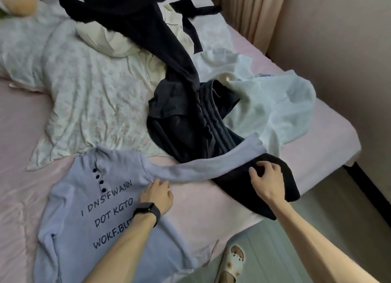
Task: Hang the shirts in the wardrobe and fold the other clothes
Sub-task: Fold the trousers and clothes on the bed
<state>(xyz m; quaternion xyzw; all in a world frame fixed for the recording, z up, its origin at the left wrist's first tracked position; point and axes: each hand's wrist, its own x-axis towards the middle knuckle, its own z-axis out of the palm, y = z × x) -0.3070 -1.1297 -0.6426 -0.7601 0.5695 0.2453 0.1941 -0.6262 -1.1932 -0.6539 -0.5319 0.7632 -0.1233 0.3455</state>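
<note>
A lavender long-sleeved top (84,208) with dark buttons and printed letters lies flat on the pink bed sheet (25,176). Its sleeve (201,166) stretches right over a dark garment (281,183). My left hand (157,194), a black watch on its wrist, presses on the top at the shoulder seam with fingers flat. My right hand (265,180) hovers with fingers loosely curled over the dark garment beside the sleeve; I cannot tell whether it touches the cloth. Dark trousers (179,117) and a pale blue shirt (270,104) lie heaped further back.
A floral quilt (84,87) and a cream pillow (110,41) cover the bed's left side. More black cloth (127,13) lies near the headboard end. The bed edge (317,176) drops to the floor at right, near a wall and curtain (254,11). A slippered foot (231,261) stands below.
</note>
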